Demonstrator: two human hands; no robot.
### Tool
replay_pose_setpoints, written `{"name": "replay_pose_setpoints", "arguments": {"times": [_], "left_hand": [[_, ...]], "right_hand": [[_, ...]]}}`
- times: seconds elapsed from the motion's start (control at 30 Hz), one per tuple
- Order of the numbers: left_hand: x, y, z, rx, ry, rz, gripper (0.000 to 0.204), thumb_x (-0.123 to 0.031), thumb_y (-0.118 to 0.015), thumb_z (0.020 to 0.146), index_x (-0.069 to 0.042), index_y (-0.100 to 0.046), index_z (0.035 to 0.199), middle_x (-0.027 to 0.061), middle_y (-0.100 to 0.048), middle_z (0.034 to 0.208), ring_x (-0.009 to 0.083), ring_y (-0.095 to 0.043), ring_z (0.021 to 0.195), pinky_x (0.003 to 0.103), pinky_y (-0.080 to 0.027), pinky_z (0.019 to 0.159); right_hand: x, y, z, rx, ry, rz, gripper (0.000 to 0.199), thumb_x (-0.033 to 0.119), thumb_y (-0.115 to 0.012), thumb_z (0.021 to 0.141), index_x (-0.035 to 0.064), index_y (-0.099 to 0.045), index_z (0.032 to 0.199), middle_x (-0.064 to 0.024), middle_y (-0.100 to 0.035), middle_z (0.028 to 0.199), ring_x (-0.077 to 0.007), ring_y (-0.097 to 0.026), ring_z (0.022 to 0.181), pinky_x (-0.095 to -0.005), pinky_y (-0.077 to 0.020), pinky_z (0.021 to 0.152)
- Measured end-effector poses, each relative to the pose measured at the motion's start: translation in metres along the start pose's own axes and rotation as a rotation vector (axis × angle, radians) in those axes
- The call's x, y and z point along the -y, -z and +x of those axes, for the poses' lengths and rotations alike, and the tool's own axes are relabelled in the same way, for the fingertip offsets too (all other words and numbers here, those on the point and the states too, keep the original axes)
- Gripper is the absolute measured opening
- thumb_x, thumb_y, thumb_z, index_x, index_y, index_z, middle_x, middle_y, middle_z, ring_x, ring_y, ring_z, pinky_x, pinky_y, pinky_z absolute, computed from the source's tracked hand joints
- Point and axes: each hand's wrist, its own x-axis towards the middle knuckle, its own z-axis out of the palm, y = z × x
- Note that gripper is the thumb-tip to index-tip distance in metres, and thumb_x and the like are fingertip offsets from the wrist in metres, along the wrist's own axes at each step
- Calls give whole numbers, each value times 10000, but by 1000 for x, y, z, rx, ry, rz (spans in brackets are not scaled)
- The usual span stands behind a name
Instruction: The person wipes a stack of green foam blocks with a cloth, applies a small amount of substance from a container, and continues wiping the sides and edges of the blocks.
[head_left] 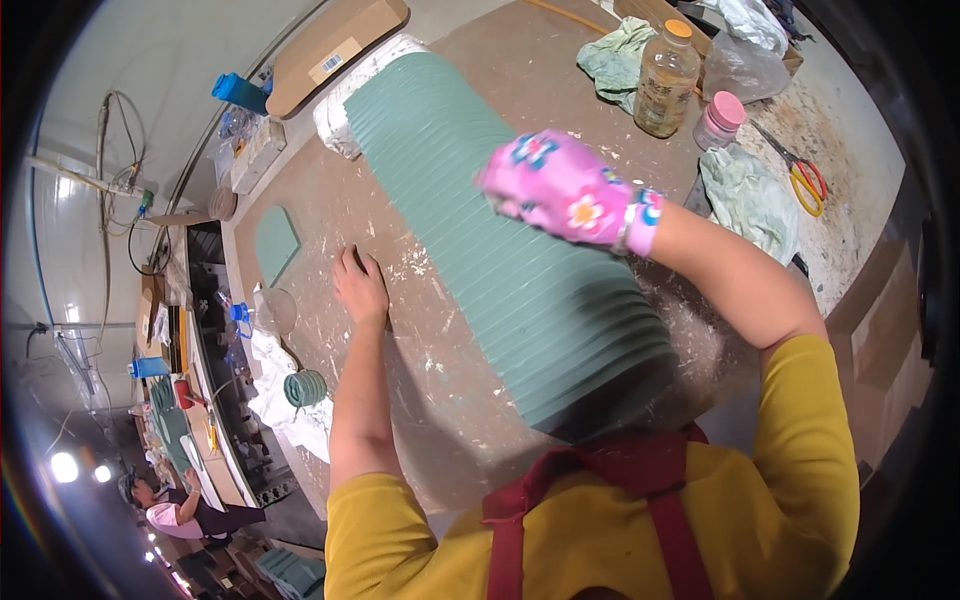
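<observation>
1. Green is the big thing here: a long fanned row of green tiles (500,230) runs from the upper middle of the frame down to the lower middle, each piece overlapping the next, lying on a brown tabletop (430,400) spattered with white.
2. Right hand (565,188) wears a pink flowered glove and hovers over the upper half of that row, just right of centre. It's blurred, so I can't tell whether its grip is open or closed, or whether it touches the tiles.
3. Left hand (360,285) is bare, sitting left of centre on the tabletop just beside the row's left edge. Fingers are curled down against the surface, and the grip holds nothing that I can see.
4. One single green tile (276,243) lies by itself further left, well apart from the row.
5. A white cloth bundle (335,120) sits at the top end of the row, with a brown cardboard piece (335,50) just above it at the upper left.
6. Upper right: an amber plastic bottle (667,80) with an orange cap, a small pink-lidded jar (719,120) near it, crumpled greenish rags (750,200), and yellow-handled scissors (805,182).
7. Lower left corner shows another person (175,510) at a far bench.
</observation>
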Motion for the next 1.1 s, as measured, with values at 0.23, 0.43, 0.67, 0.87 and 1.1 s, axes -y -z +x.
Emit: {"name": "replay_pose_setpoints", "arguments": {"times": [0.23, 0.43, 0.67, 0.87, 1.1], "left_hand": [[-5, 5, -2, 6, 28, -17, 386, -286, -478, 926, -103, -531, 1261, 95, -480, 1350, 293, -422, 1267, 464, -326, 1033], [-1, -2, 0, -15, 22, 12, 390, -287, -481, 926, -105, -529, 1268, 94, -478, 1352, 292, -430, 1262, 466, -331, 1029], [7, -7, 2, -11, 14, -18, 394, -294, -483, 924, -107, -529, 1267, 99, -473, 1359, 289, -424, 1270, 472, -324, 1026], [3, 2, -1, -66, -23, 49, 383, -261, -511, 913, -80, -528, 1250, 139, -509, 1302, 330, -472, 1204, 448, -361, 999], [-54, 74, -84, 153, 19, -828, 399, -181, -512, 964, 20, -457, 1304, 138, -580, 1137, 223, -556, 1055, 331, -426, 921]], "right_hand": [[-28, -2, -64, -133, -224, 75, 302, 228, -601, 863, 41, -594, 1100, -127, -634, 995, -298, -632, 883, -374, -508, 783], [-22, 4, -66, -186, -380, -104, 351, 251, -601, 862, 35, -580, 1137, -157, -630, 1050, -360, -610, 973, -418, -492, 847], [-16, -10, -49, -179, -252, 51, 367, 298, -594, 893, 26, -574, 1138, -169, -618, 1071, -350, -610, 989, -400, -491, 840], [-34, -12, -119, -99, -654, 183, 423, 315, -646, 849, 9, -578, 1133, -221, -644, 1034, -356, -624, 989, -393, -478, 877], [-9, 23, -69, -240, -254, 15, 360, 250, -608, 868, 42, -574, 1159, -167, -617, 1098, -365, -611, 965, -411, -495, 819]]}}
